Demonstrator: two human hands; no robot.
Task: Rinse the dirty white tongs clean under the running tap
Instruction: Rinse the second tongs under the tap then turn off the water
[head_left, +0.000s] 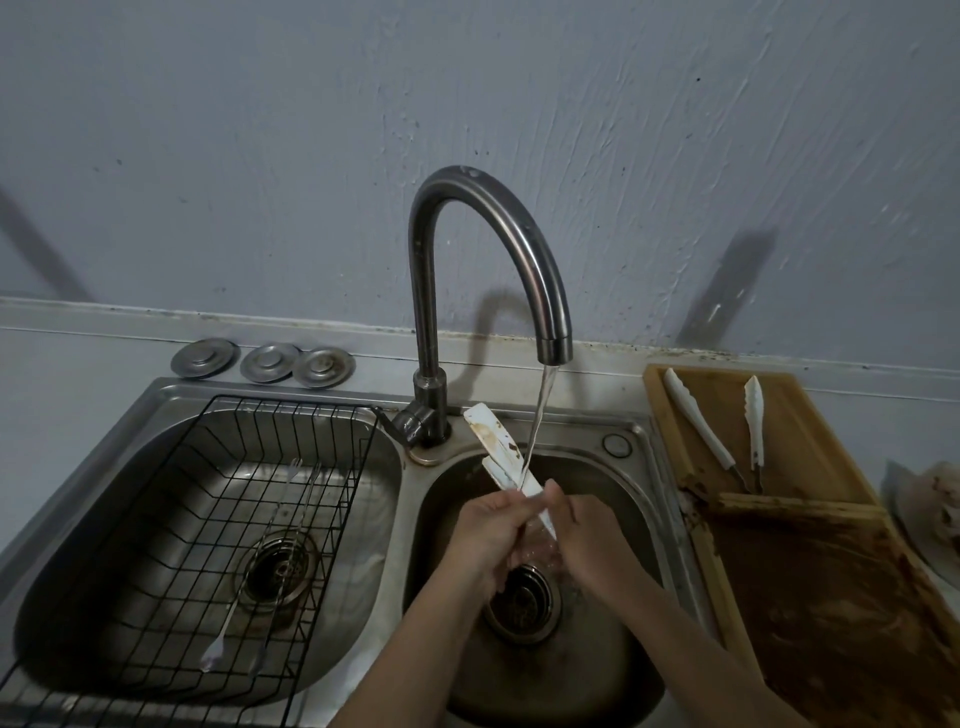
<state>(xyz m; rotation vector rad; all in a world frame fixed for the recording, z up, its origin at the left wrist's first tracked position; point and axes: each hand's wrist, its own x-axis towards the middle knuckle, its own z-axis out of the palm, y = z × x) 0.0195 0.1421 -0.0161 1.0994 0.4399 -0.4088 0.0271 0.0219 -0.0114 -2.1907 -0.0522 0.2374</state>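
Note:
White tongs (493, 439) with brown stains on the upper arm are held over the right sink basin (613, 488), tips pointing up and to the left. My left hand (485, 535) grips the tongs' lower part. My right hand (587, 538) holds the same end from the right, thumb against the white arm. A thin stream of water (540, 415) falls from the curved steel tap (467, 260) onto the tongs just above my fingers and splashes between my hands. The handle end is hidden in my hands.
A black wire rack (260, 499) with a fork and skewers lies in the left basin. Three round metal plugs (260, 361) rest behind it. Another pair of white tongs (727, 431) lies on a stained wooden tray (810, 597) at the right.

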